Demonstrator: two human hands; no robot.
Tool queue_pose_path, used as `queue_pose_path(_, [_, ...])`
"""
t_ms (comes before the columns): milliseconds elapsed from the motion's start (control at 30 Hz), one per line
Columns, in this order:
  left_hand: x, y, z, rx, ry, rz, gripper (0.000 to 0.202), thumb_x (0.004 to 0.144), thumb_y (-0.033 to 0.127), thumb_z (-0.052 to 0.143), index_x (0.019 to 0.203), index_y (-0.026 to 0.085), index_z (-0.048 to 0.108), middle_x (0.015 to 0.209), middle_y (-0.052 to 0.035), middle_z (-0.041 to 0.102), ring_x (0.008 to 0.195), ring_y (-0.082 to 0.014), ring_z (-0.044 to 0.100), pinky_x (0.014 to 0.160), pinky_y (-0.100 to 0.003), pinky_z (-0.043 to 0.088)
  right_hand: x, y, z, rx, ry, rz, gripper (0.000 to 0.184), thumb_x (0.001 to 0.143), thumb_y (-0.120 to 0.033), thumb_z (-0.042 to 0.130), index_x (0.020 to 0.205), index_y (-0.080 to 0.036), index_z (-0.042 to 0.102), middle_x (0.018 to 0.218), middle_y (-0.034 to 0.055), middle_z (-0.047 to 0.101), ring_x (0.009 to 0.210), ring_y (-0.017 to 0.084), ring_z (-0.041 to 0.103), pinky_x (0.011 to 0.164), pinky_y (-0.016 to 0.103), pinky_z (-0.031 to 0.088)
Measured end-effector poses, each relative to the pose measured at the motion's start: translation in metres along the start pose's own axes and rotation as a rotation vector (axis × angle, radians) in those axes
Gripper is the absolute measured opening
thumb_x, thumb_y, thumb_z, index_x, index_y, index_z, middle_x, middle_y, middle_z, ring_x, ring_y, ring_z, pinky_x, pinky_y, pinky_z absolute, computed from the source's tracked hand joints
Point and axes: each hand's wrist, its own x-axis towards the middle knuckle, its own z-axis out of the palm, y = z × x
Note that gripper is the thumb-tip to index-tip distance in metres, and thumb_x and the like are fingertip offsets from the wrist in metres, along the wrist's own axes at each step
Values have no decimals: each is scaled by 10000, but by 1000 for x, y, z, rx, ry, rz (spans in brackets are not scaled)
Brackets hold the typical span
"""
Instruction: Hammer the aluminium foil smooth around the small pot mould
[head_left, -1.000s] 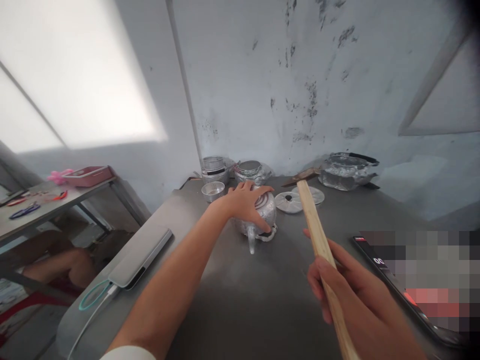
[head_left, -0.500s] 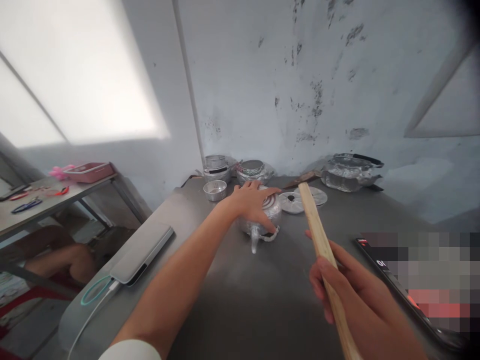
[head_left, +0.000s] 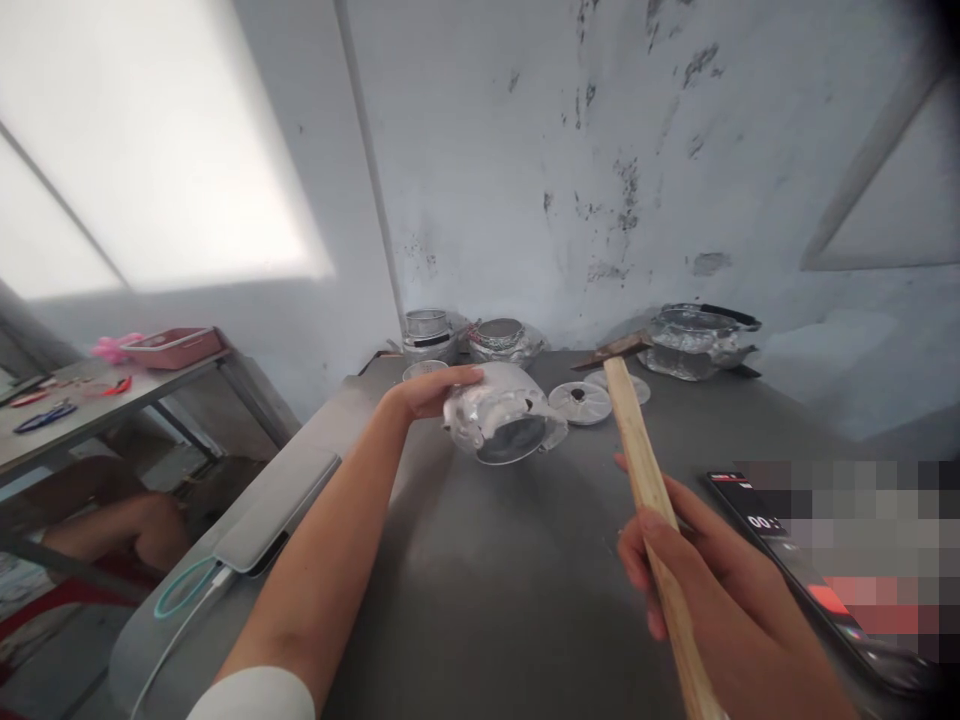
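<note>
My left hand [head_left: 435,390] is closed on the far left side of a dented aluminium kettle [head_left: 495,405], thumb over its body. The kettle is tilted so its round opening faces me. Most of the fingers are hidden behind it. My right hand [head_left: 675,560] grips the wooden handle of a hammer [head_left: 637,440], held slantwise above the table. At the handle's far end is a rusty brown head [head_left: 611,352]. Two round metal lids [head_left: 579,402] lie flat just beyond, partly behind the handle.
Against the back wall stand more kettles [head_left: 504,340], one at the right [head_left: 690,345]. A perforated strainer [head_left: 424,371] sits left of my hand. A grey power bank [head_left: 277,510] with a cable is at left, a phone [head_left: 795,570] at right. Someone's legs show under the side table [head_left: 150,400].
My left hand has turned the kettle from bottom-up to tilted, its opening now towards me. The grip moved from over its base to its left side. My right hand still holds the hammer.
</note>
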Motion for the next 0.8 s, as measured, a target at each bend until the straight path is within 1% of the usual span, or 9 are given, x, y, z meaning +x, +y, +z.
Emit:
queue_pose_path(67, [-1,4,-5,22,47,22,585,869,509,611,1314,131,574,1241,-160,642,1049,-288,639,815,-344,542,0,1,0,7,-1,9,417,923,-599,479,1166,-264,532,610,-58,543,441,109,498,404,204,410])
queue_pose_path(133, [-8,17,-6,69,80,78,575,891,447,602,1414,233,494,1351,-98,589,1131,-272,604,871,-326,518,0,2,0,8,-15,7,381,928,-595,476,1109,-264,532,591,-63,525,445,108,487,407,199,408])
queue_pose_path(233, [-25,45,1,371,48,122,571,975,623,364,1462,334,443,1470,-44,494,1296,-296,493,1011,-394,437,0,2,0,8,-26,5,346,937,-596,465,1035,-269,522,599,-62,521,463,109,485,415,199,415])
queue_pose_path(300, [-35,62,12,494,-2,94,615,820,602,669,1373,355,560,1522,-14,433,1357,-357,403,1078,-418,359,-1,3,0,-1,-34,6,344,942,-601,456,968,-264,519,617,-56,530,472,108,492,423,203,418])
queue_pose_path(367, [-40,73,24,867,-37,33,902,651,635,791,1455,434,433,1551,3,388,1344,-396,401,1069,-462,357,-3,2,-1,-20,-49,-4,357,944,-602,452,892,-254,511,618,-51,522,476,105,492,431,206,415])
queue_pose_path(533, [-35,75,40,1121,37,-4,1008,687,806,627,1528,339,326,1597,-46,302,1374,-389,370,1057,-450,375,-4,0,-2,-43,-54,-10,338,957,-591,430,955,-267,529,616,-53,514,482,117,482,433,221,408])
queue_pose_path(667, [-30,70,36,1164,87,-27,1095,686,856,568,1558,264,270,1607,-84,278,1394,-400,343,1079,-462,344,0,0,-3,-162,-102,-147,379,999,-542,357,847,-252,547,693,-19,556,630,131,540,597,245,454])
queue_pose_path(733, [-30,69,33,1162,76,-60,1156,644,865,599,1565,262,246,1607,-93,276,1381,-413,362,1059,-460,365,1,2,-5,-136,-96,-158,320,993,-533,389,945,-266,558,722,-20,549,646,137,527,613,252,461])
queue_pose_path(800, [-30,69,33,1151,92,-101,1190,617,882,602,1563,254,249,1594,-110,302,1355,-430,394,1022,-459,396,2,5,-10,-36,-89,-80,300,961,-548,458,1079,-284,539,702,-36,516,564,131,471,506,245,436])
